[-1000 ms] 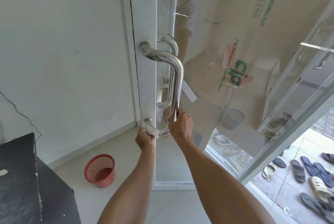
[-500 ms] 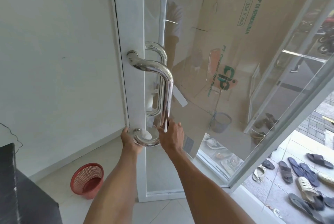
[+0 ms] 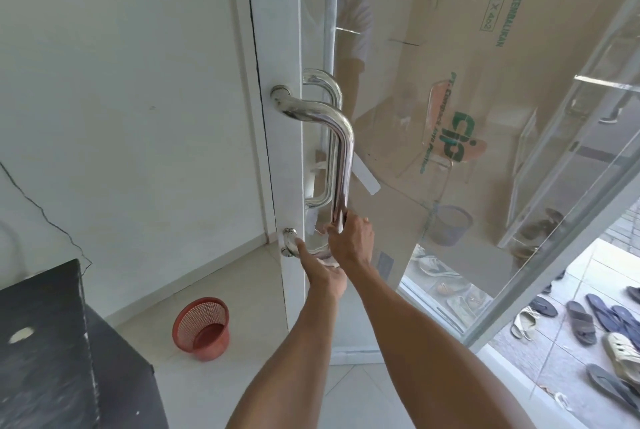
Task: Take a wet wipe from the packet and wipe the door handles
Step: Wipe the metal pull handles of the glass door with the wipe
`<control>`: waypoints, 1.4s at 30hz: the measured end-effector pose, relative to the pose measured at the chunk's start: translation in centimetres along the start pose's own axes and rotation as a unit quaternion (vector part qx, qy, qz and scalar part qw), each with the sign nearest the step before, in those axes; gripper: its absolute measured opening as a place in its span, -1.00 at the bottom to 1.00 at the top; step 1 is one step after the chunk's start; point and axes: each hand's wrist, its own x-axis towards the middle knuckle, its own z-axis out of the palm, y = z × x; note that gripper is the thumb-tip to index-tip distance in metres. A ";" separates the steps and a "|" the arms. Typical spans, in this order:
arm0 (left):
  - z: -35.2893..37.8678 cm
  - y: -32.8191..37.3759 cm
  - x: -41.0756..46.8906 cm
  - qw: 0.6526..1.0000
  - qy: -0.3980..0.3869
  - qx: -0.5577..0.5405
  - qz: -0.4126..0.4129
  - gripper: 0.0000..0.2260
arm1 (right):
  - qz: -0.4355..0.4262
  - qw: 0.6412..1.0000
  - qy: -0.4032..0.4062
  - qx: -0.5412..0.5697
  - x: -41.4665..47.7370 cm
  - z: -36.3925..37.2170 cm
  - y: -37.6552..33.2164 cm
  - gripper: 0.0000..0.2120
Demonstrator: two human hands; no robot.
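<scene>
Your left hand (image 3: 323,278) presses the wipe (image 3: 327,260) up under the handle's (image 3: 343,165) bottom bend, fingers closed on it, thumb pointing to ten o'clock at the lower mount. At one o'clock from it, your right hand (image 3: 351,241) grips the bar's lower end, steadying the door (image 3: 291,47). The wipe is out and at work; the packet is not in view. The upper bar and the outer handle (image 3: 323,137) behind the glass likely remain.

Building entrance, likely home or small premises, glass door (image 3: 398,117) in white frame, tiled floor (image 3: 242,290), many sandals (image 3: 585,321) outside threshold, red basket (image 3: 202,328) by wall.
</scene>
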 end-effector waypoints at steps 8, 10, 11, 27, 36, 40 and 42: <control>0.3 -0.2 -1.7 0.922 0.093 0.314 0.207 -0.29 | 0.002 1.000 0.002 0.003 0.2 0.2 0.0 -0.66; -1.1 -0.4 -1.9 0.840 0.065 0.486 0.233 -0.31 | 0.003 1.000 0.001 0.003 0.2 0.2 0.0 -0.67; -2.2 -0.5 -1.6 0.798 0.038 0.550 0.245 -0.26 | 0.003 1.000 0.001 0.001 0.3 0.2 0.1 -0.66; -4.5 5.9 1.8 0.246 0.014 0.924 0.291 -0.24 | 0.003 0.999 0.015 -0.031 0.3 0.5 0.6 -0.67; -2.6 0.9 -0.5 0.550 -0.106 0.784 0.268 -0.19 | -0.002 1.000 0.005 -0.017 0.5 0.5 0.8 -0.66; -2.0 3.5 -0.9 0.658 -0.157 0.707 0.206 -0.28 | -0.032 0.999 0.012 -0.011 -0.9 0.1 1.1 -0.42; -2.0 4.5 -0.5 0.687 -0.179 0.681 0.182 -0.36 | 0.031 0.998 0.058 0.022 -3.2 0.1 1.3 -0.35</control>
